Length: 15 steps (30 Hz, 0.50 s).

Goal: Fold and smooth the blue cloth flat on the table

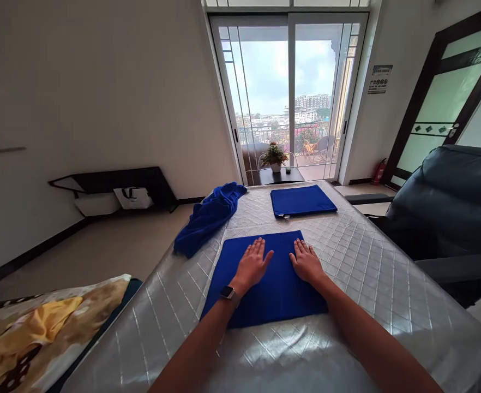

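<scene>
A flat blue cloth (269, 297) lies spread as a near rectangle on the silvery quilted cover (175, 322) in front of me. My left hand (254, 262), with a watch (227, 292) on its wrist, rests palm down on the cloth's left half, fingers stretched out. On the right half, near the edge, my right hand (307, 262) also lies flat with its fingers extended. Beyond them sits a neatly folded blue cloth (304, 201) with a small white tag at its near edge. A crumpled blue cloth (211, 218) is heaped at the far left.
A dark armchair (461, 202) stands along the right side. At lower left is patterned bedding (56, 327). A small table (283, 176) with a flower pot (275, 164) stands before the sliding glass door (292, 98). A white bag (134, 198) is by the left wall.
</scene>
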Tool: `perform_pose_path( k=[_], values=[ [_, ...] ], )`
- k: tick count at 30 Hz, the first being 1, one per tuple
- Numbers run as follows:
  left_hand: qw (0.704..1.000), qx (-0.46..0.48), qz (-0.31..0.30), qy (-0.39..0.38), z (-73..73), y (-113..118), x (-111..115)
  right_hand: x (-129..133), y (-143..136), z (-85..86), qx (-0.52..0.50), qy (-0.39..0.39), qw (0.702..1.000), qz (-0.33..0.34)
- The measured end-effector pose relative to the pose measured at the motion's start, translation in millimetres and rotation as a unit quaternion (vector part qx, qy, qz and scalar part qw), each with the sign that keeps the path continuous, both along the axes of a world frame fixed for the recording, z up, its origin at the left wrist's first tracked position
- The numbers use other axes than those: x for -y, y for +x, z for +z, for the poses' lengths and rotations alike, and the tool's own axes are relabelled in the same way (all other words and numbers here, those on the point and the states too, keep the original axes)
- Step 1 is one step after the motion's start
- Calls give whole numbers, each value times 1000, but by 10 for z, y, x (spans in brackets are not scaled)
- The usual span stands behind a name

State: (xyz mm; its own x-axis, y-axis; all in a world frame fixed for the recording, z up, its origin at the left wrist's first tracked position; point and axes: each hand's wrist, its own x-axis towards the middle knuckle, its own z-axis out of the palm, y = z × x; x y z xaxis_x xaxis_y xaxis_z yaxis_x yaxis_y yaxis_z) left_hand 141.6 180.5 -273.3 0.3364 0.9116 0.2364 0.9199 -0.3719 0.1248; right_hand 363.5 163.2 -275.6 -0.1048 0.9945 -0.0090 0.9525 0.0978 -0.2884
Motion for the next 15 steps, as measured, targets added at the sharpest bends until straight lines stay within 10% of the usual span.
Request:
perform_pose_path(
  k=[6,15],
  values=[
    [997,2,-64,-34,-94,247,279,8,4,4,5,6,1000,-5],
    [994,-29,79,-64,-154,-999,276,14,7,10,4,1,1000,1]
  ],
)
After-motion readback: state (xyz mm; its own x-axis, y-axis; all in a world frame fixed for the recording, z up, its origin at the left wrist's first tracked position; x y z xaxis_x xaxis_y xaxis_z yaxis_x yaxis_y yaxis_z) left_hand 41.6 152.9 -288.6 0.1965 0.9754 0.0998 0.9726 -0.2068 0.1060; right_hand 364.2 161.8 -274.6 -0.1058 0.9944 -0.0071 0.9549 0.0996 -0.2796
